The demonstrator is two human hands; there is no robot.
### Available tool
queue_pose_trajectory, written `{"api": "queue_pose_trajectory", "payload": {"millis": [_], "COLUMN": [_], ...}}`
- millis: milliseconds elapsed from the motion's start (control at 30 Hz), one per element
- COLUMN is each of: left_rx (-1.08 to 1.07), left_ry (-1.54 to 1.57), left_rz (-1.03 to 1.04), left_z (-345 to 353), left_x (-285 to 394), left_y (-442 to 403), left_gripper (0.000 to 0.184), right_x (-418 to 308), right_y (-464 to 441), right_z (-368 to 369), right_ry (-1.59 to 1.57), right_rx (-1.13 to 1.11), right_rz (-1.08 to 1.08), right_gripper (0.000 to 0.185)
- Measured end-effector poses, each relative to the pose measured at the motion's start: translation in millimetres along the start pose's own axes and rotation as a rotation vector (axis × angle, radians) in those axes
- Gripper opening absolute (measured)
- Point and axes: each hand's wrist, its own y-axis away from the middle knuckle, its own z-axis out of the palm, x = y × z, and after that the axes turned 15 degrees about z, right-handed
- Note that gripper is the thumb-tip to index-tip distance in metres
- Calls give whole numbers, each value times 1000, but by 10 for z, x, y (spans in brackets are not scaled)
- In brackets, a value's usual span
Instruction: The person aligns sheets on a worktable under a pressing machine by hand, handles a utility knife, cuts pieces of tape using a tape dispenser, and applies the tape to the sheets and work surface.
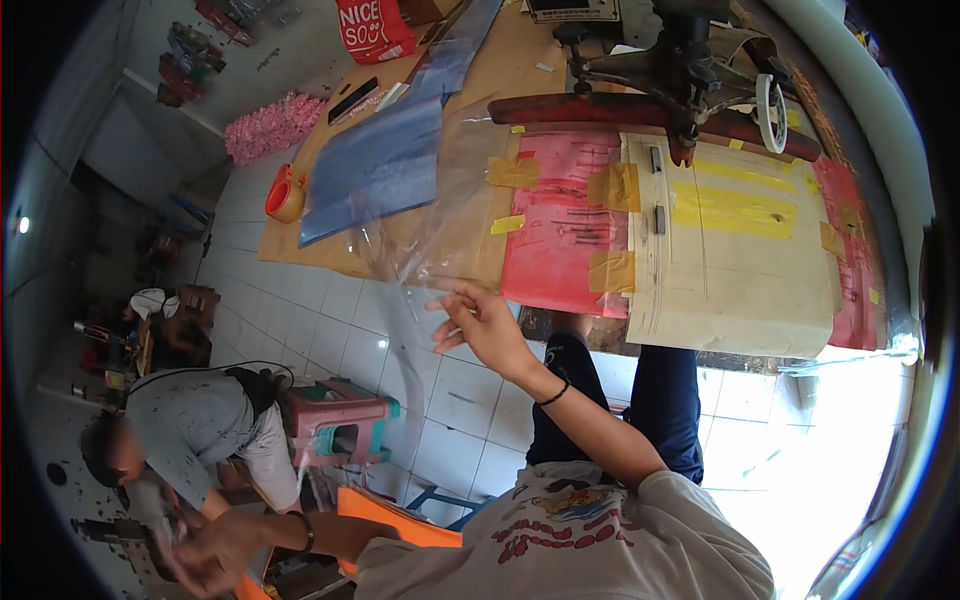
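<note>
My right hand (482, 325) is beside the table's front edge, palm partly turned up and fingers apart. Its fingertips are at a clear, crinkled plastic film (415, 255), which hangs from the table past the edge; whether they touch it is unclear. At the lower left, my left hand (215, 552) is smeared by motion, and anything in it cannot be made out. Blue film (385, 165) lies on the brown tabletop (465, 235), near an orange tape roll (286, 196).
A press with a dark red bar (600, 110) stands over a cream sheet (735, 290) taped between red sheets (565, 220). A phone (353, 100) and red bag (375, 30) lie behind. At left, another person (200, 420) bends near a stool (340, 420); orange boards (400, 520) are nearby.
</note>
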Motion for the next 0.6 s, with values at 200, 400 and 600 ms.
{"api": "queue_pose_trajectory", "payload": {"millis": [200,400,600], "left_rx": [-113,-49,12], "left_ry": [-101,-386,-521], "left_rz": [-350,-154,144], "left_z": [-461,-589,-1446], "left_x": [-510,-665,-1084], "left_y": [390,358,-600], "left_gripper": [21,21,28], "right_x": [-551,-870,-619], "right_y": [-677,-611,-487], "right_z": [234,-105,94], "right_ry": [-17,566,1390], "right_rx": [116,476,494], "right_rz": [-250,-549,-699], "right_gripper": [34,47,53]}}
